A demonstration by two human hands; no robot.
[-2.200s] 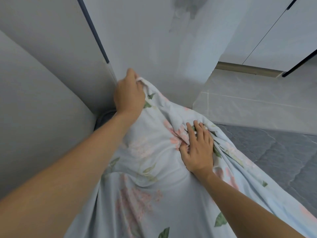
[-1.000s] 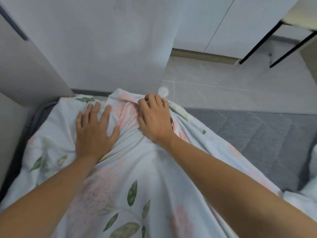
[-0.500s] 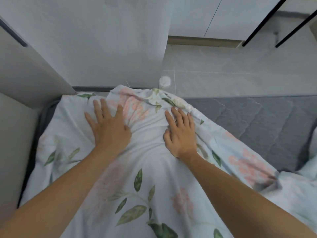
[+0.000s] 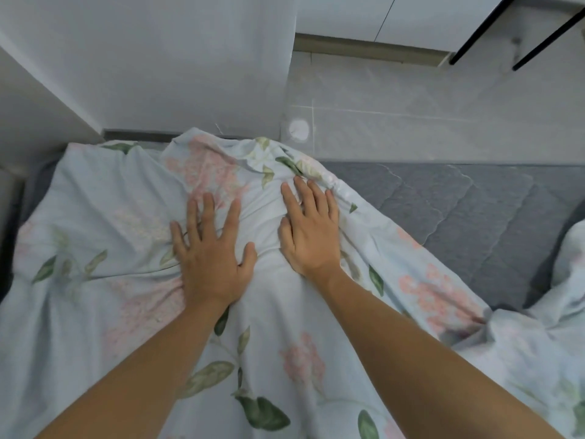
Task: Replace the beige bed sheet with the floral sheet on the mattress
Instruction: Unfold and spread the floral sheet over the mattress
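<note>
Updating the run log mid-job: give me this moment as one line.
left hand: flat on sheet | right hand: flat on sheet near its edge | mattress: right part bare | beige sheet: not seen

A white wall panel (image 4: 152, 58) rises at the far side. Right of it lies pale grey tiled floor (image 4: 411, 131), with white cabinet doors (image 4: 364, 17) above a tan plinth (image 4: 364, 47) and two black furniture legs (image 4: 481, 30).

The floral sheet (image 4: 285, 359) hides the mattress (image 4: 474, 223) corner at upper centre and runs off the bottom and right edges, both forearms are cut off at the bottom edge, and two black legs (image 4: 493, 33) leave the upper right.
</note>
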